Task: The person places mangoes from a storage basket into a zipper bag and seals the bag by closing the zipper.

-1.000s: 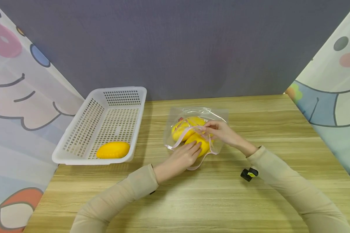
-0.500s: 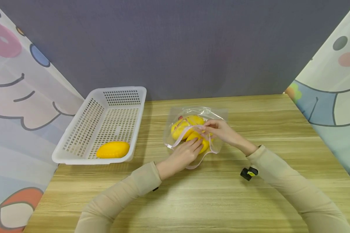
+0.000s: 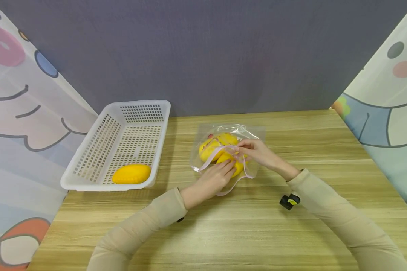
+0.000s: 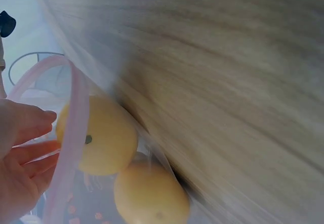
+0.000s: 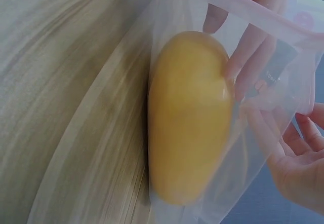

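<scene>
A clear zip bag [image 3: 260, 132] with a pink zip strip lies on the table, its mouth spread toward me. Inside are two yellow mangoes; the farther mango [image 3: 207, 150] sits behind the printed plastic. My left hand [image 3: 213, 181] reaches in at the mouth. Its fairly straight fingers touch the nearer mango [image 5: 190, 117], with fingertips along that fruit's side in the right wrist view. On the opposite side my right hand [image 3: 259, 153] pinches the upper edge of the mouth between thumb and fingers. The left wrist view shows both mangoes close together, one with a dark stem spot.
A white perforated basket [image 3: 117, 102] stands at the left, with one more yellow mango [image 3: 131, 174] in its near end. A black wrist camera [image 3: 289, 202] shows under the right sleeve. A grey panel [image 3: 203, 56] rises behind the table.
My left hand has shifted slightly up and to the right, and the nearer mango has slid a little deeper into the bag. The right hand has kept its place on the edge.
</scene>
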Available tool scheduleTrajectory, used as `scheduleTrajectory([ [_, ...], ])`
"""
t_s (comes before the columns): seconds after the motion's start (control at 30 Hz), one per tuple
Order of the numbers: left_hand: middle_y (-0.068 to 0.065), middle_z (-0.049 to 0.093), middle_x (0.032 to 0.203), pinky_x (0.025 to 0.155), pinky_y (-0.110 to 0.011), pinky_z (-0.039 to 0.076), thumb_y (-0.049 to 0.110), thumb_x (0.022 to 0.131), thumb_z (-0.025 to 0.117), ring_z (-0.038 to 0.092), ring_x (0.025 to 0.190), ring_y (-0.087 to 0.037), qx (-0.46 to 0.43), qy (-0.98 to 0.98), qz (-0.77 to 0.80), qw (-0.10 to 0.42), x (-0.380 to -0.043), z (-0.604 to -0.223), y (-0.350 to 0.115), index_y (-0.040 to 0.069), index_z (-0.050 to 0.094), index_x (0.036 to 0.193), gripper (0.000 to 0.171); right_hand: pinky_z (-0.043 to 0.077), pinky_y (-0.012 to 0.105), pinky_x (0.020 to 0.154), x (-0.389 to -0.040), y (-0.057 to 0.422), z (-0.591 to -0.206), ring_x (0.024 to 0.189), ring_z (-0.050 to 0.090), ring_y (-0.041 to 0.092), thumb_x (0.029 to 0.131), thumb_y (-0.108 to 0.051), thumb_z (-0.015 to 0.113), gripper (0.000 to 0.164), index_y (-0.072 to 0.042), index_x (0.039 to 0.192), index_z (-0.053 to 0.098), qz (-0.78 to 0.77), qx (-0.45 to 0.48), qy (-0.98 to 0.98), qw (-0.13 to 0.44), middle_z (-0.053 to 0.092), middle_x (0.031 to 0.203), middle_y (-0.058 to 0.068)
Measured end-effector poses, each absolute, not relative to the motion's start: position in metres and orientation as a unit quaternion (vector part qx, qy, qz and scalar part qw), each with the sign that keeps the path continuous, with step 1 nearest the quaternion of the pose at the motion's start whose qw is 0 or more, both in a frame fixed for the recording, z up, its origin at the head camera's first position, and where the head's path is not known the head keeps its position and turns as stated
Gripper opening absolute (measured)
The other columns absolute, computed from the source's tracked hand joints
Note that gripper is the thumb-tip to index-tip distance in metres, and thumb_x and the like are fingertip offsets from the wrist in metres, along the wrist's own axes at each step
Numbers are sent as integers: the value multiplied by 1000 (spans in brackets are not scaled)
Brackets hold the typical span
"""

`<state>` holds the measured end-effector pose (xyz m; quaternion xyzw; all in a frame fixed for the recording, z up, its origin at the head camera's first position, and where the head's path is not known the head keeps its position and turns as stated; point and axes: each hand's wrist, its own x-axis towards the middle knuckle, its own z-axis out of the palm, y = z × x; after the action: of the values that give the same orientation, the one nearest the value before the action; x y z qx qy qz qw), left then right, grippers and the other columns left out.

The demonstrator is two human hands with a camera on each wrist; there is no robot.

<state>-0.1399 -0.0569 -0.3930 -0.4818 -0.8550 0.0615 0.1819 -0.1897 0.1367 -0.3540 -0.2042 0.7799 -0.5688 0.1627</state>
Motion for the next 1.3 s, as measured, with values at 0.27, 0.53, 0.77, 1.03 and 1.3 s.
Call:
scheduleTrajectory([
  [0.27,-9,57,117,92,-29,42,5,82,60,52,109,-21,-495,-846,8,195,-129,-382,-68,6,62,107,25,53,33,65,-189,138,-355,83,59,28,90,-15,50,26,7,101,57,-560,-203,786,163,60,94,20],
  [0.53,-9,61,108,90,-31,43,8,79,63,56,102,-21,-527,-820,-71,209,-114,-367,-85,6,64,102,22,53,34,66,-183,138,-359,83,58,27,90,-16,51,25,5,101,58,-558,-199,788,166,59,97,18],
  [0.77,-9,62,99,88,-29,45,3,74,64,58,94,-21,-529,-799,-152,242,-108,-345,-122,0,63,94,20,53,34,66,-180,137,-365,81,58,28,89,-14,51,24,7,99,58,-558,-201,788,164,59,93,20],
  [1.03,-10,62,93,78,-34,48,13,91,43,58,89,-24,-504,-812,-151,254,-116,-326,-166,-1,64,91,25,53,35,68,-182,136,-361,82,58,25,89,-13,52,24,7,100,58,-561,-204,785,165,59,92,20],
  [1.3,-11,62,81,65,-35,51,-5,64,66,60,73,-25,-480,-826,-119,271,-138,-314,-202,-4,62,86,22,53,34,68,-186,136,-356,79,59,20,89,-11,50,24,8,101,58,-558,-209,787,163,59,94,21],
])
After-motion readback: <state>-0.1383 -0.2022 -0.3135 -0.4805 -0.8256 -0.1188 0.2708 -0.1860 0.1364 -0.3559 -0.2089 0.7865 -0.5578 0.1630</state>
